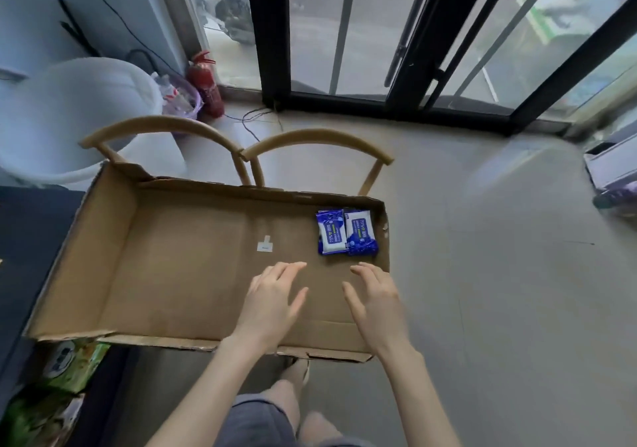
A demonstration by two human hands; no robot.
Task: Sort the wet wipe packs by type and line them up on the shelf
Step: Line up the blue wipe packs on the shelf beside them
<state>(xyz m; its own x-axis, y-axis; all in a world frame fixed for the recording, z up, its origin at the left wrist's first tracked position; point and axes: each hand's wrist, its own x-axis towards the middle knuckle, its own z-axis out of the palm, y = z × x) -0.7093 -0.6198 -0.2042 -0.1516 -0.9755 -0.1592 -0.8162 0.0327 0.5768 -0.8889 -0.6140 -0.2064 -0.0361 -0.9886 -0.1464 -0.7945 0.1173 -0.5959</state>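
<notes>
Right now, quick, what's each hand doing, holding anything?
Left hand: open, fingers spread over the cardboard tray, holding nothing.
Right hand: open, fingers relaxed, holding nothing, just short of the two blue wipe packs.

Bare tray floor (179, 267) beside 2 packs (345, 233)

box: open cardboard box (113, 257), two wooden chair backs (320, 136) just behind it | packs: two blue-and-white wet wipe packs (346, 234) side by side, touching, in its far right corner | hands: left hand (275, 295) and right hand (374, 295) empty, fingers straight, over box floor near packs | floor: red fire extinguisher (205, 84) beside glass door
</notes>
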